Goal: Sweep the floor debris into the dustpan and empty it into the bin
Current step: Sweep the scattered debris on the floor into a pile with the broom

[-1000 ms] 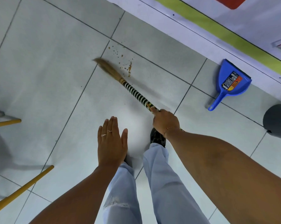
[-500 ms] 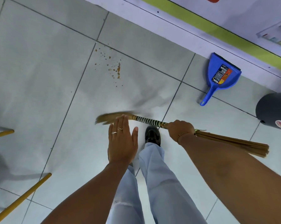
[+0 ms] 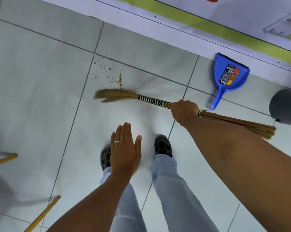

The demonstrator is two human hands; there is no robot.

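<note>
Swinging broom [image 3: 149,99] back toward debris [image 3: 115,79] at centre frame, right hand [image 3: 184,111] fisted around binding, left hand [image 3: 125,152] flat with fingers together, dustpan [image 3: 228,76] untouched upper right, sweeping barely begun.

Brown crumbs of debris [image 3: 115,77] lay scattered on the pale tile floor [image 3: 41,84], thickest in a short streak just beyond the broom's tip. The straw broom [image 3: 149,100] hung nearly level, its black-and-white banded neck gripped, its fine end beside the crumbs and its thick end flaring right. The blue dustpan [image 3: 228,76] lay flat against the wall, handle toward the camera, well apart from the crumbs. The dark bin [image 3: 285,106] stood at the right edge.
</note>
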